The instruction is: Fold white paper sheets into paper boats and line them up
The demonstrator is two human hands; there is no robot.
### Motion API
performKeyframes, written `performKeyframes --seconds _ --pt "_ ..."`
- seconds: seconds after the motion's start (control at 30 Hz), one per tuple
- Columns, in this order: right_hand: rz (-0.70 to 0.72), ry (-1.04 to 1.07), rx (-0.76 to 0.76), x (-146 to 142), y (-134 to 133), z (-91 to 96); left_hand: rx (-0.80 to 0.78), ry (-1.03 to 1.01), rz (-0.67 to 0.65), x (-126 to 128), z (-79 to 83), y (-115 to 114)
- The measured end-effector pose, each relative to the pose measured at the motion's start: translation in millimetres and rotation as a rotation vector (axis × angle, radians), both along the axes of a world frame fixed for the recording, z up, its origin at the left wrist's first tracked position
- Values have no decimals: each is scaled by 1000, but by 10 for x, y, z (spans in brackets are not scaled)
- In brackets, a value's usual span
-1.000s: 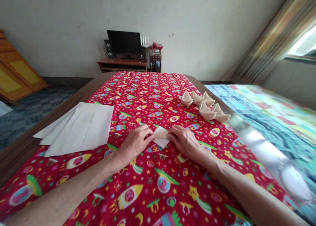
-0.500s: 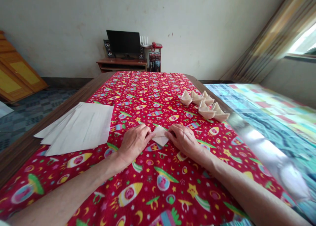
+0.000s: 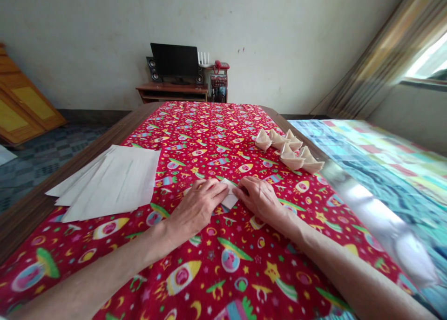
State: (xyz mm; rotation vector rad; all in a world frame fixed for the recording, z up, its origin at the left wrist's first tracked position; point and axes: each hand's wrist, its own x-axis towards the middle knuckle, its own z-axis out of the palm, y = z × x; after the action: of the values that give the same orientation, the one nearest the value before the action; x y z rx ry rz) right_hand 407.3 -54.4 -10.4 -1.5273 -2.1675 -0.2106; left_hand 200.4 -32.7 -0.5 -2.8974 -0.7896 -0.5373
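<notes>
A small folded piece of cream paper (image 3: 231,200) lies on the red rocket-print tablecloth (image 3: 223,259) in front of me. My left hand (image 3: 199,206) lies over its left half with fingers stretched across it, pressing it flat. My right hand (image 3: 260,199) holds the paper's right edge with curled fingers. Most of the paper is hidden under the two hands.
A stack of white paper sheets (image 3: 111,180) lies to the left. Several finished folded paper boats (image 3: 289,151) sit at the far right of the cloth. The wooden table edge (image 3: 21,222) shows at left, a patterned bed (image 3: 380,171) at right. A desk with a monitor (image 3: 174,61) stands at the wall.
My left hand has slid to the right onto the folded paper and now covers more of it. The right hand has stayed at the paper's right edge.
</notes>
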Motion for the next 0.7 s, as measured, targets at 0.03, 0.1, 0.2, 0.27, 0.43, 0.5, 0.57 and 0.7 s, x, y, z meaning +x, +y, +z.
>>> performKeyframes --seconds 0.03,0.1,0.2,0.27,0.43,0.5,0.57,0.7 --pt "-4 -5 0 -2 -1 -1 -16 5 -6 -2 -9 -20" --pt "-21 -18 -3 -7 -3 3 -38 -3 -15 -7 -38 -45" --pt "-38 -32 -31 -15 -6 20 -58 -8 -46 -25 -79 -54" --pt "-42 -28 -53 -24 -9 36 -79 12 -63 -43 -88 -54" --pt "-59 7 -103 -32 -6 71 -122 82 -60 -85 -75 -67" --pt "-84 16 -126 2 3 83 -118 89 -63 -93 -76 -69" --pt "-111 38 -133 56 8 101 -111 87 -65 -94 -79 -67" --pt "13 97 -31 121 -40 159 -114 97 -54 -90 -77 -67"
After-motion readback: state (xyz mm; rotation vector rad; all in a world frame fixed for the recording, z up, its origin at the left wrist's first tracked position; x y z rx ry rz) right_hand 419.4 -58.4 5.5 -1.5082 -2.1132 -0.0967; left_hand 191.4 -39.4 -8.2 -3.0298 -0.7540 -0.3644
